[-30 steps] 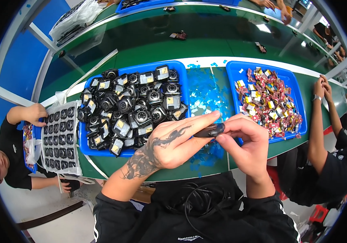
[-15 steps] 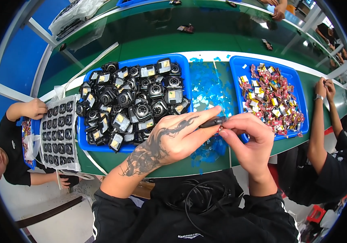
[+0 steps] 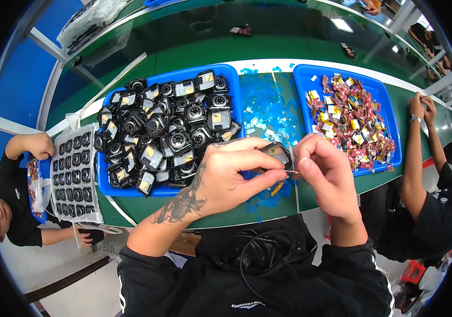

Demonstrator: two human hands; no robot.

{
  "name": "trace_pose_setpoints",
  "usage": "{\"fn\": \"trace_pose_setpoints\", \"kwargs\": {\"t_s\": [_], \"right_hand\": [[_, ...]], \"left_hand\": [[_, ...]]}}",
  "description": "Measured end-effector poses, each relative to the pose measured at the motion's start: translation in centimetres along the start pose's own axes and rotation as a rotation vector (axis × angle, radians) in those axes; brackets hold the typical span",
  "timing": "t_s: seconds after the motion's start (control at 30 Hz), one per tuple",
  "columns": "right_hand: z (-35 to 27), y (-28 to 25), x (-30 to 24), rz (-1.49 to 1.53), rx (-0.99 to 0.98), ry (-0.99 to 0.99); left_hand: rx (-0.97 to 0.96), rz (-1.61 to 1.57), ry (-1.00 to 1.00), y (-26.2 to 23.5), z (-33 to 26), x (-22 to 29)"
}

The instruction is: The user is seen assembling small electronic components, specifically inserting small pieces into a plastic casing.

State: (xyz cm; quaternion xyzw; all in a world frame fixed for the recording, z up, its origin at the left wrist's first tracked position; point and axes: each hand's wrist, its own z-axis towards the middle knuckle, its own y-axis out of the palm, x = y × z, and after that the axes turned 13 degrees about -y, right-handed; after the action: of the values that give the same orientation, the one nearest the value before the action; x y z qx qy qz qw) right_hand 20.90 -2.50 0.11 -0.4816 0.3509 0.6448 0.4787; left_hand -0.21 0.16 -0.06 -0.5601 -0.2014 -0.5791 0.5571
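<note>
My left hand (image 3: 236, 166), tattooed at the wrist, grips an opened black watch case (image 3: 275, 152) with its grey inner face turned up. Between it and my right hand (image 3: 327, 179) runs a thin strip (image 3: 292, 171), whose right end my right thumb and forefinger pinch. A small yellow-orange piece (image 3: 276, 188) shows just below my left fingertips; whether it is attached to the case I cannot tell. Both hands are above the bench, between a blue tray (image 3: 236, 87) heaped with black watch cases (image 3: 177, 141) and another blue tray (image 3: 391, 108) full of small red, yellow and white parts (image 3: 352, 124).
Bits of blue film (image 3: 263, 108) litter the green bench (image 3: 226, 210) between the trays. A clear tray of watch parts (image 3: 73, 177) stands at left, beside a co-worker's hand (image 3: 39, 145). Another person's clasped hands (image 3: 421, 105) are at right. Black cables (image 3: 260, 253) lie on my lap.
The watch case has turned so its grey inner face shows. A thin strip now spans between my fingers, and the yellow-orange piece has come into sight. The view has shifted slightly.
</note>
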Motion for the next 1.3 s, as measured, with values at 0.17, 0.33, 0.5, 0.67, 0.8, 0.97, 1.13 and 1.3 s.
{"fn": "trace_pose_setpoints", "kwargs": {"t_s": [0.17,0.33,0.5,0.67,0.8,0.97,1.13,1.3], "right_hand": [[-0.4,-0.4,-0.2,-0.046,-0.023,-0.007],[-0.3,0.1,-0.3,0.107,0.072,-0.028],[-0.3,1.1,0.0,-0.075,0.198,-0.097],[0.3,1.4,0.4,-0.202,0.199,-0.152],[0.5,1.3,0.1,-0.343,0.152,-0.182],[0.9,1.2,-0.7,-0.277,0.146,-0.061],[1.0,1.0,-0.9,-0.281,0.121,-0.001],[1.1,0.5,-1.4,-0.248,0.106,0.053]], "left_hand": [[-0.103,-0.489,-0.473,0.8,-0.1,0.4],[-0.109,-0.587,-0.558,1.0,0.0,0.3],[-0.105,-0.559,-0.485,1.2,-0.1,0.5],[-0.093,-0.513,-0.443,1.1,-0.1,0.2],[-0.128,-0.461,-0.365,1.2,-0.2,0.0],[-0.136,-0.497,-0.443,0.8,-0.1,0.2],[-0.134,-0.51,-0.428,1.0,-0.2,-0.1],[-0.143,-0.645,-0.454,1.5,-0.4,-0.6]]}}
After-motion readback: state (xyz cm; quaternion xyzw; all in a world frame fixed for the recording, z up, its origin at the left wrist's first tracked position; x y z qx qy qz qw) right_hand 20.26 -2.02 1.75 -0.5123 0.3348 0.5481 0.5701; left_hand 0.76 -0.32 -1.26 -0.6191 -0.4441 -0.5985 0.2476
